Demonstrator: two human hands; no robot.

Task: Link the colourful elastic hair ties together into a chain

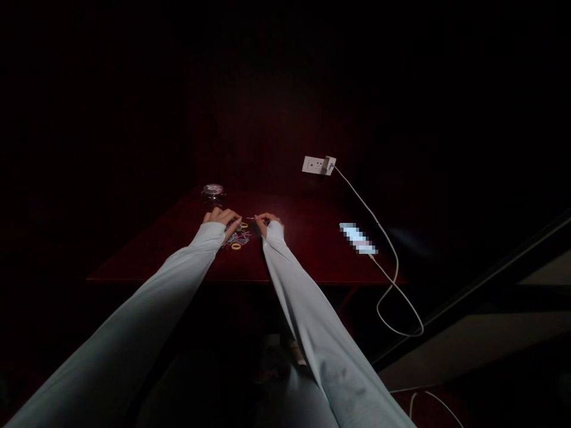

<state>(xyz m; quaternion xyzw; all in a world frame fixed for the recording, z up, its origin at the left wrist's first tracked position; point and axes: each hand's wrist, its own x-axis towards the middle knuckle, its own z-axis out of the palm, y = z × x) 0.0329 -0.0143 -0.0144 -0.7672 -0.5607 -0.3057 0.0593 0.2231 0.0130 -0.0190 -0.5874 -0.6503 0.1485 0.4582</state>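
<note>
Left sleeve (156, 303): long, pale grey-blue; widens toward the elbow, tapers to the wrist. Right sleeve (321, 327): matching colour; lengthwise creases run along the forearm. Both cuffs (216, 230) end at the wrists. Left fingers (231, 215), right fingers (264, 217): bare.

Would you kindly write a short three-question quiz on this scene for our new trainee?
1. Which hand is nearer the round container: (a) left hand or (b) right hand?
2. True or false: the white cable links the wall outlet to the glowing device.
3. Fill in the colour: the rings in the small pile are ____.

Key: 1. a; 2. true; 3. yellow.
</note>
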